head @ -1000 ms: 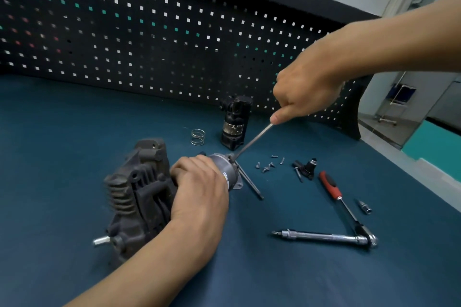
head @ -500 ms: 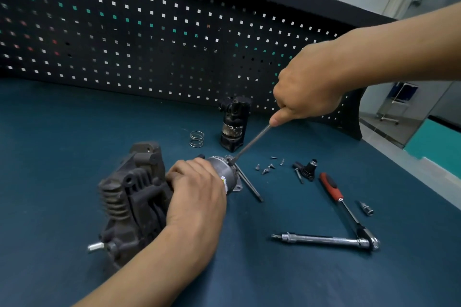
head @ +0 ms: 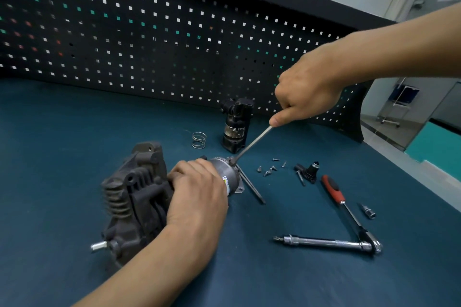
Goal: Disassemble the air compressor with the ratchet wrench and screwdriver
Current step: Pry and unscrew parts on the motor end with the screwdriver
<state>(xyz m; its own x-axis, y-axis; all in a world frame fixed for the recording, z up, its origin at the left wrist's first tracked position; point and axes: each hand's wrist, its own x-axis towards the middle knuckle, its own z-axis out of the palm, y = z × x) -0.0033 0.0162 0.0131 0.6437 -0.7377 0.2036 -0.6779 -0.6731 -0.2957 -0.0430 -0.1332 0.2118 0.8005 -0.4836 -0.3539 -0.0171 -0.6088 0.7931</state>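
Observation:
The dark grey air compressor (head: 136, 197) lies on its side on the blue mat, its silver motor end (head: 225, 172) pointing right. My left hand (head: 197, 194) grips the motor body and holds it down. My right hand (head: 306, 93) grips the handle of a screwdriver, which is hidden in the fist. The bare screwdriver shaft (head: 253, 143) slants down to the motor's end flange, where its tip sits. The ratchet wrench (head: 349, 214) with a red-and-black handle lies at the right, with a long extension bar (head: 324, 242) attached to its head.
A long bolt (head: 252, 187) sticks out of the motor flange onto the mat. Several loose screws (head: 270, 168), a small black fitting (head: 310, 172), a socket (head: 368, 210), a spring (head: 198, 140) and a black cylindrical part (head: 235, 128) lie around. A pegboard wall (head: 149, 32) stands behind.
The compressor and my left hand have shifted a little to the left in the view. My right hand stays on the screwdriver with its tip at the motor flange.

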